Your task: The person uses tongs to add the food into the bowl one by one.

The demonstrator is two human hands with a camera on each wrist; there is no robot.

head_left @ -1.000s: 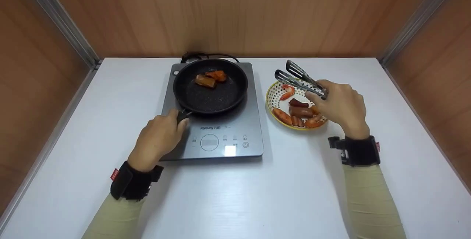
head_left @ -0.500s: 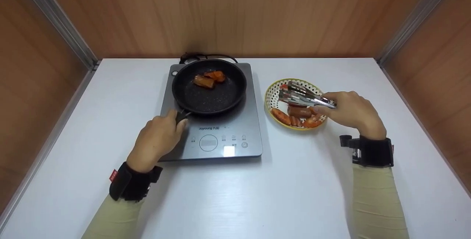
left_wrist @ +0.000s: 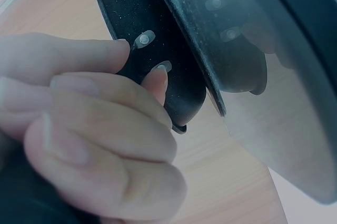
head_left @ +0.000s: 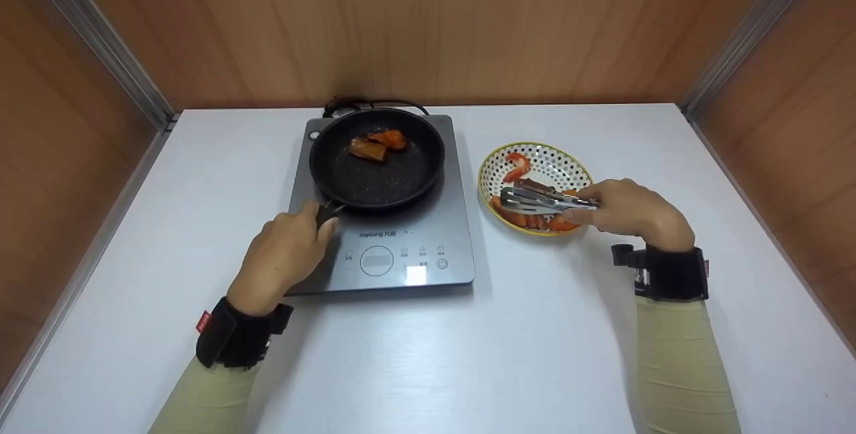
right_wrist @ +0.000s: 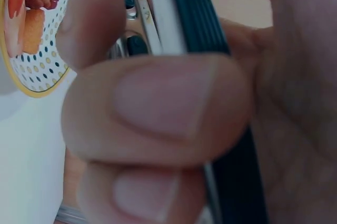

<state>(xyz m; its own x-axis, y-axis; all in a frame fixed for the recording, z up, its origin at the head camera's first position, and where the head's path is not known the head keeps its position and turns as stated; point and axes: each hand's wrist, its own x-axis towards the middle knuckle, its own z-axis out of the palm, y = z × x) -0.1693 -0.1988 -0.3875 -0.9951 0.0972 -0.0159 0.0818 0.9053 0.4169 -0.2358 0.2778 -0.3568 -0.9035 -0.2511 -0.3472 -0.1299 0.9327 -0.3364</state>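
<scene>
One wrist view: tongs (right_wrist: 195,18) ribbed black grip.

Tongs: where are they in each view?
Head: tongs right of centre, tips over the dotted plate, held by the right hand.
Left wrist: not in view.
Right wrist: tongs top centre, behind the thumb.
Shared landmark: the dotted plate, at the right-wrist view's left edge.

One pan (head_left: 376,156) at the left hand (head_left: 281,259) — two food pieces (head_left: 376,144) in it. One cooktop (head_left: 408,247) beneath. One tongs (head_left: 545,200) in the right hand (head_left: 632,212) — one dotted plate (head_left: 558,161) just beyond; its pieces overlap, uncountable.
</scene>
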